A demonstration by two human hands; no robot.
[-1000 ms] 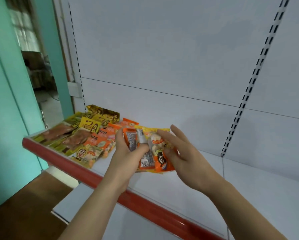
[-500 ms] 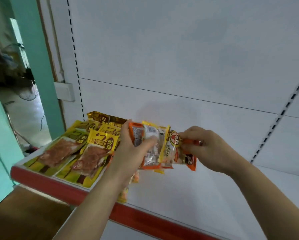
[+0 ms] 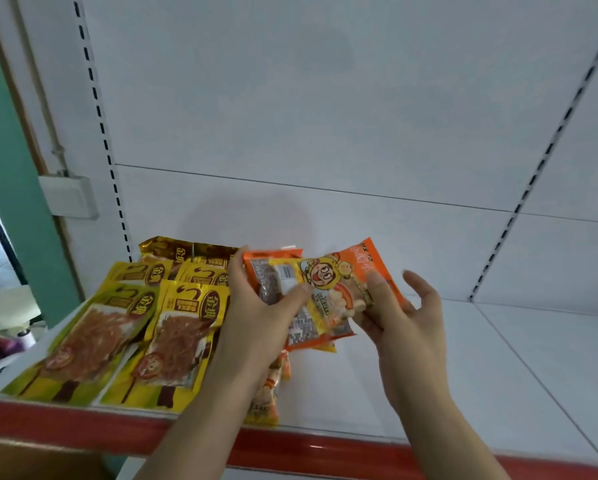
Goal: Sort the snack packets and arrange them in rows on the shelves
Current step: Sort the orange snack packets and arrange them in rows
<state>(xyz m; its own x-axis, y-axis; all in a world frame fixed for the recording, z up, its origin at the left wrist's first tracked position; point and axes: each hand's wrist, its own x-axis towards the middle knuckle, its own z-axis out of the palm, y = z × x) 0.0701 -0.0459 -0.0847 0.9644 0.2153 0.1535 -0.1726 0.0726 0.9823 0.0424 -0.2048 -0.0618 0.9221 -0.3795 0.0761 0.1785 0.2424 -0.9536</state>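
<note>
My left hand [image 3: 256, 317] grips a small stack of orange and yellow snack packets [image 3: 283, 285] above the white shelf [image 3: 481, 368]. My right hand [image 3: 405, 327] pinches the front orange packet [image 3: 353, 278] with a cartoon face, thumb on its front, other fingers spread. Yellow packets of shredded snack [image 3: 173, 337] lie in rows on the shelf's left end. More orange packets [image 3: 270, 386] lie on the shelf under my left wrist, partly hidden.
The shelf has a red front edge [image 3: 325, 448] and a white back panel with slotted uprights [image 3: 100, 126]. A teal wall [image 3: 10, 188] and a white switch box [image 3: 69, 195] stand at the left. The shelf's right part is bare white.
The right hand has turned the front orange packet face-up and loosened its fingers. The camera has moved closer, with both hands still over the shelf.
</note>
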